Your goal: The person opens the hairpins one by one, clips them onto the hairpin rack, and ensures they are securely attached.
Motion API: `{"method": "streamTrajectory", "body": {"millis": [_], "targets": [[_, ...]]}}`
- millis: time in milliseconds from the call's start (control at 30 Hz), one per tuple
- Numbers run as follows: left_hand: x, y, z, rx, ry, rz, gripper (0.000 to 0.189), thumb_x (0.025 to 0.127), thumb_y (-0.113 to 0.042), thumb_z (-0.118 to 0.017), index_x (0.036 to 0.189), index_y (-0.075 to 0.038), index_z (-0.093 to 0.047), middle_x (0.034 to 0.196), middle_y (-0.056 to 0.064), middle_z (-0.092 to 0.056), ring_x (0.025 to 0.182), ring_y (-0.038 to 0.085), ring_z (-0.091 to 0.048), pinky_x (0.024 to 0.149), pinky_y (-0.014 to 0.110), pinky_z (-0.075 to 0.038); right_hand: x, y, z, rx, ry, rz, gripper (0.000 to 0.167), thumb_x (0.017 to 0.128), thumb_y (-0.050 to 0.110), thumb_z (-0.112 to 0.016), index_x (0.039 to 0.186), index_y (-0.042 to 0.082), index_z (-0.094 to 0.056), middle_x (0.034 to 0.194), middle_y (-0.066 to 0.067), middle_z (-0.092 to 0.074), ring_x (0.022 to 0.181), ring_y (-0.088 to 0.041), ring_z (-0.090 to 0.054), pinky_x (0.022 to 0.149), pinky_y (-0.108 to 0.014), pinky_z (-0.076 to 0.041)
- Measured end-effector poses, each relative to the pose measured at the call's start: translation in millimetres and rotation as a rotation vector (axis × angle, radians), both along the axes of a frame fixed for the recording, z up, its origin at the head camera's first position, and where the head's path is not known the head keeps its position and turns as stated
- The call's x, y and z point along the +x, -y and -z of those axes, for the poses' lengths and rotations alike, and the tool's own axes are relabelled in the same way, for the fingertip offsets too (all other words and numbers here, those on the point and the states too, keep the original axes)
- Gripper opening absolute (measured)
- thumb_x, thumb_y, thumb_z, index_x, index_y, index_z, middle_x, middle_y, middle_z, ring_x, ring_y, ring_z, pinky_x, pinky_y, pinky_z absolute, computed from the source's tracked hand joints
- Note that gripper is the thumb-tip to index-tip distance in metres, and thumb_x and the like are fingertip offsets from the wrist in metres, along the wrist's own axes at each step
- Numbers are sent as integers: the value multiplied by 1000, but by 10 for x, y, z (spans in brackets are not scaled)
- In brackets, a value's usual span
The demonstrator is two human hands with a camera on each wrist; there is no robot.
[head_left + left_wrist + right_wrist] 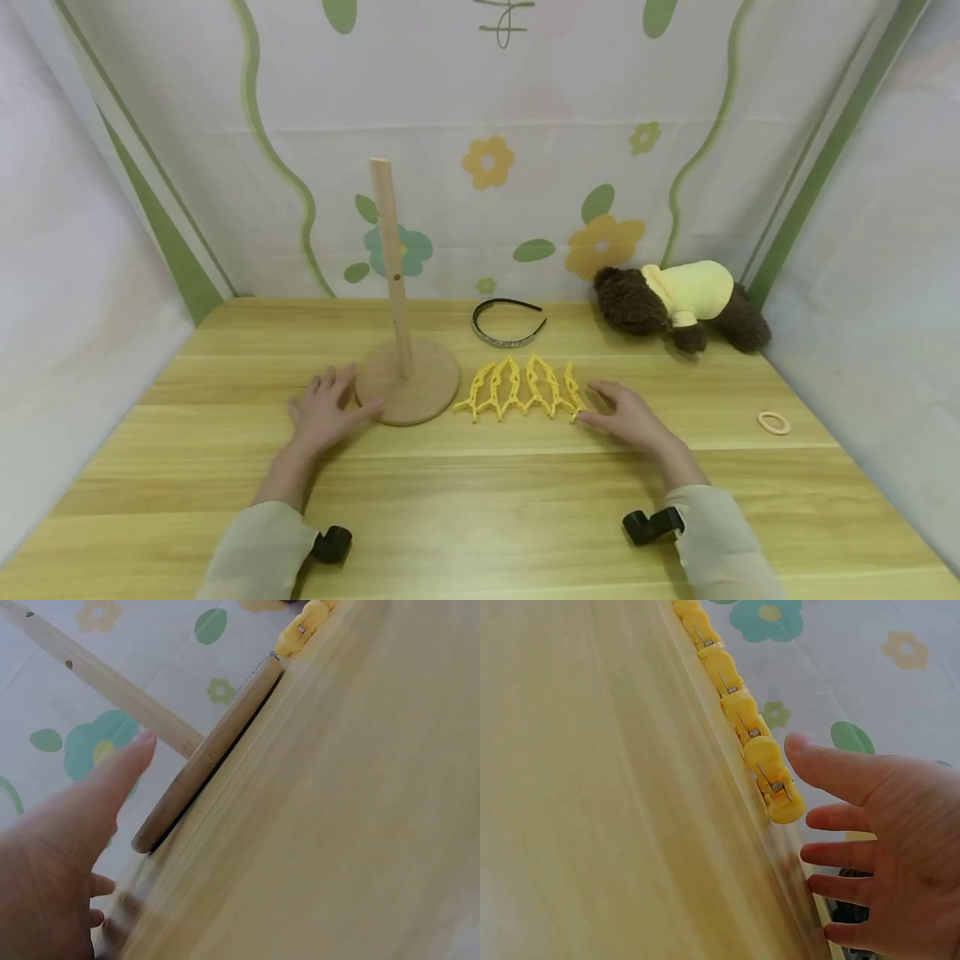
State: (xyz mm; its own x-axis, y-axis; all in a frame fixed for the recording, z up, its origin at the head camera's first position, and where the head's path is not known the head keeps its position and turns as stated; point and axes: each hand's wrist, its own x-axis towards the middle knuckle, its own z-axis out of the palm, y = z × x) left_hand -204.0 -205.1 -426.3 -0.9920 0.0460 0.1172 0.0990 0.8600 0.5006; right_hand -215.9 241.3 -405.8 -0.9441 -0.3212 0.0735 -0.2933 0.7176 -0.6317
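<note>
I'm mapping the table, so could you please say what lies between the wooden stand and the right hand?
In the head view, a row of yellow clips lies between the wooden stand and right hand.

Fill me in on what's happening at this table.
A person's left hand is beside a round-based wooden stand, and their right hand is next to the near-right end of a row of yellow clips. Neither hand appears to grip anything. A headband lies behind the clips, a stuffed toy at the back right, and a small ring farther right.
</note>
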Motion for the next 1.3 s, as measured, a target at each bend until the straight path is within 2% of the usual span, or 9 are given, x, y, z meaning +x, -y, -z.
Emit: {"method": "streamTrajectory", "body": {"millis": [167, 367, 533, 667, 767, 833, 1000, 1300], "targets": [[21, -32, 59, -77, 2, 12, 82, 74, -65, -44, 136, -14, -27, 137, 26, -15, 121, 48, -5, 81, 68, 8, 4, -66, 57, -24, -33, -33, 46, 78, 22, -65, 113, -6, -53, 123, -24, -42, 115, -41, -32, 94, -51, -19], [29, -36, 72, -85, -16, 9, 80, 75, -64, -44, 136, -13, -28, 136, 26, -16, 121, 48, -5, 81, 68, 9, -1, -144, 104, -56, -20, -9, 40, 79, 26, -63, 108, -1, -58, 125, -18, -43, 116, -38, -33, 93, -51, -20], [30, -49, 45, -78, -15, 18, 80, 76, -63, -46, 136, -12, -28, 136, 26, -15, 121, 48, -5, 81, 68, 8, -11, -187, 142, -87, -5, -2, 48, 77, 29, -65, 113, -2, -55, 125, -19, -43, 116, -37, -33, 93, -50, -21], [34, -61, 39, -82, -18, 19, 80, 76, -62, -46, 135, -13, -29, 136, 26, -16, 121, 47, -6, 81, 68, 7, -13, -150, 168, 11, -48, -7, 63, 73, 39, -66, 118, -3, -50, 125, -22, -41, 115, -39, -33, 92, -51, -23], [32, -55, 48, -80, -19, 16, 80, 76, -62, -46, 136, -13, -28, 137, 25, -16, 122, 47, -6, 82, 68, 8, 0, -74, 163, 92, -125, 19, 64, 73, 41, -66, 115, -4, -51, 122, -23, -43, 112, -40, -36, 90, -51, -26], [31, -48, 53, -80, -19, 15, 80, 75, -63, -46, 136, -13, -28, 137, 25, -15, 122, 47, -6, 82, 68, 8, 9, -36, 155, 103, -152, 43, 60, 73, 37, -67, 113, -5, -53, 119, -23, -46, 110, -40, -38, 90, -51, -27], [37, -49, 47, -79, -22, 16, 81, 75, -63, -45, 135, -13, -29, 136, 26, -16, 122, 47, -6, 82, 68, 7, -7, -60, 178, 74, -148, 90, 53, 76, 29, -66, 113, -7, -52, 118, -25, -45, 110, -41, -36, 89, -52, -27], [40, -48, 57, -79, -26, 15, 81, 75, -65, -44, 136, -14, -28, 137, 24, -15, 122, 46, -6, 83, 67, 7, -36, -197, 203, 44, -134, 198, 50, 78, 25, -64, 112, -8, -49, 115, -28, -44, 107, -43, -37, 87, -52, -28]]}}
